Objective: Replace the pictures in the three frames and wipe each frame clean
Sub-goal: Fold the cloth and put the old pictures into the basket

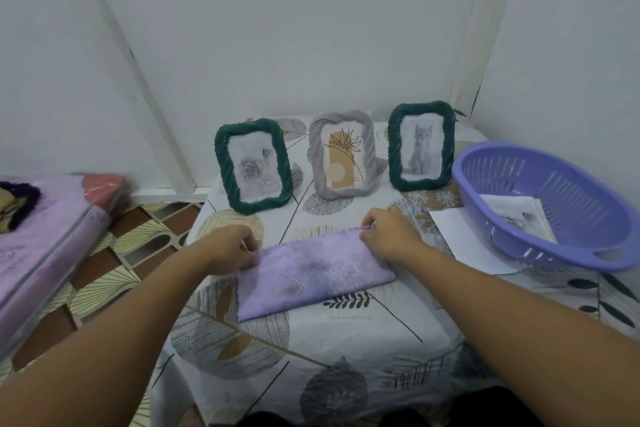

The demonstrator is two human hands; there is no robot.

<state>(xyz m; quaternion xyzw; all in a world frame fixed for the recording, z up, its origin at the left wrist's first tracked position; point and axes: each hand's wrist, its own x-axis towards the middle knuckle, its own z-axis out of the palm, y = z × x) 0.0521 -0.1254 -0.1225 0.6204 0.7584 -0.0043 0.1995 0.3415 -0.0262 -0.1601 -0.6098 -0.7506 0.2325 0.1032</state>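
Observation:
Three picture frames stand upright at the back of the table: a dark green frame with a rose picture on the left, a grey frame with a line-drawn flower in the middle, a second green frame with a kitten picture on the right. In front of them a folded lilac cloth lies flat on the leaf-patterned tablecloth. My left hand pinches the cloth's left end. My right hand pinches its far right corner.
A purple plastic colander basket sits at the table's right with a printed picture inside it and a white sheet under its near edge. White walls close the corner behind. A lilac-covered mattress lies on the patterned floor at left.

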